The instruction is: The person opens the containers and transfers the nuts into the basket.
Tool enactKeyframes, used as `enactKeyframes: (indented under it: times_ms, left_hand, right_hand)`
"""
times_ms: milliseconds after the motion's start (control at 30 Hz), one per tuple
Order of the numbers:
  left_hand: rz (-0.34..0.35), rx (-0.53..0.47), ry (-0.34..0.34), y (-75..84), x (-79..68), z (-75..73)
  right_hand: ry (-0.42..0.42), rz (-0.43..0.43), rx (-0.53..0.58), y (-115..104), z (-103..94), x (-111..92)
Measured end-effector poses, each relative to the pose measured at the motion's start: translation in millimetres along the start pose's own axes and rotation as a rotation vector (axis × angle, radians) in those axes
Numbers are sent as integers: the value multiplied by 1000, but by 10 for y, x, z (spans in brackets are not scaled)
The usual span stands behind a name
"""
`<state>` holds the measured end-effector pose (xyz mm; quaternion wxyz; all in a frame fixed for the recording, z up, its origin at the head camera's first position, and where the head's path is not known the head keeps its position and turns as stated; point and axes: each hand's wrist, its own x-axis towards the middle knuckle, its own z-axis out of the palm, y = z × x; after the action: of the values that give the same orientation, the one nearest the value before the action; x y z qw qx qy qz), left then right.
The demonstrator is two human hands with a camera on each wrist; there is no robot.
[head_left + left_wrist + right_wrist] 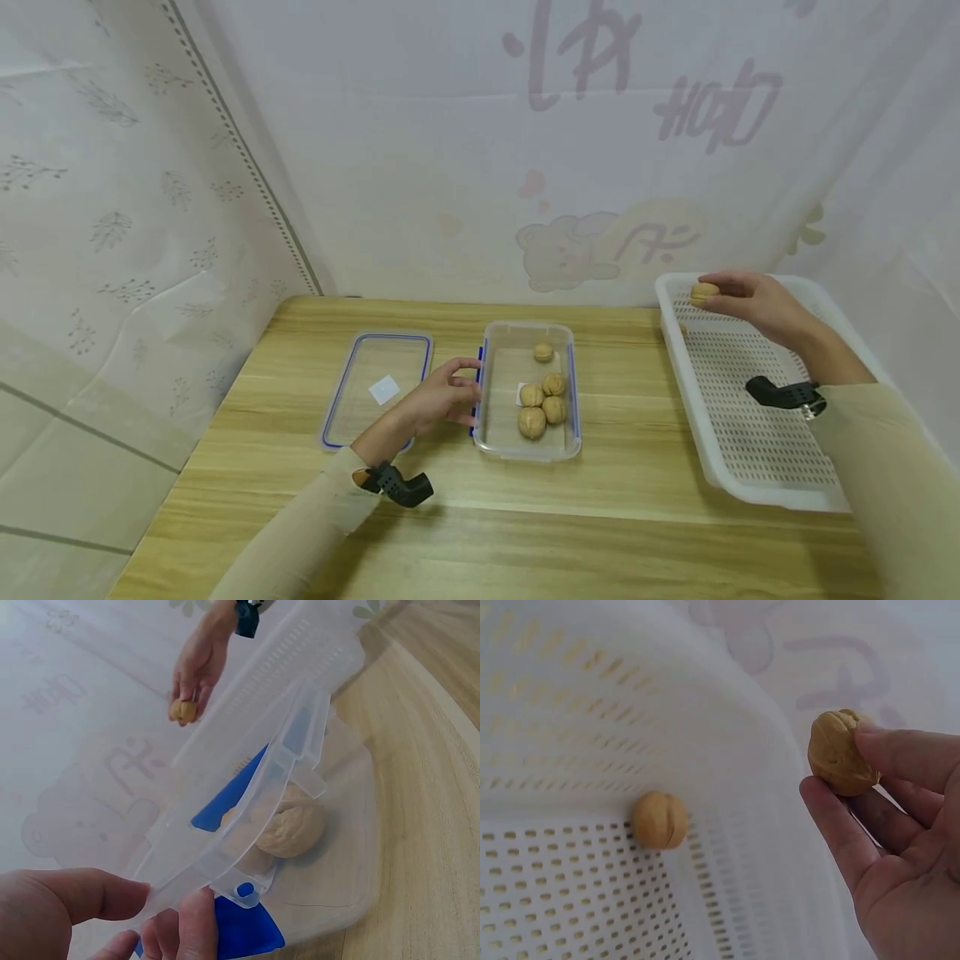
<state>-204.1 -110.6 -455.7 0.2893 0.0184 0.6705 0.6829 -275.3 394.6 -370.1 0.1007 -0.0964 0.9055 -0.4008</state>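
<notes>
My right hand (757,304) pinches a walnut (843,752) between thumb and fingers, above the far left corner of a white perforated basket (693,400). Inside that basket, at the corner, lies another walnut (660,820). My left hand (442,396) rests its spread fingertips against the left side of a clear plastic box (498,442), by its blue latch (247,930). Several walnuts (532,422) sit in the box, most in a cluster toward the near right and a single walnut (543,352) near the far end.
A clear lid (382,358) with a blue seal lies left of the box, partly behind my left wrist. Both stand on a wooden table (600,492). A printed cloth (420,167) hangs behind the table's far edge.
</notes>
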Motion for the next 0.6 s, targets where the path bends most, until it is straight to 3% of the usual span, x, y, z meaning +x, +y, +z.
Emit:
enactKeyframes:
  times_ms: [200,300,600]
  left_hand:
    - [-7,0,4,-9,12,7]
    - [-12,0,8,-11,12,8]
    - [-11,3,4,-8,-1,-2]
  right_hand:
    - [-50,67,-7,228,14,36]
    - [-63,52,-17,339,35,65]
    - [-39,75,-90,529,99,133]
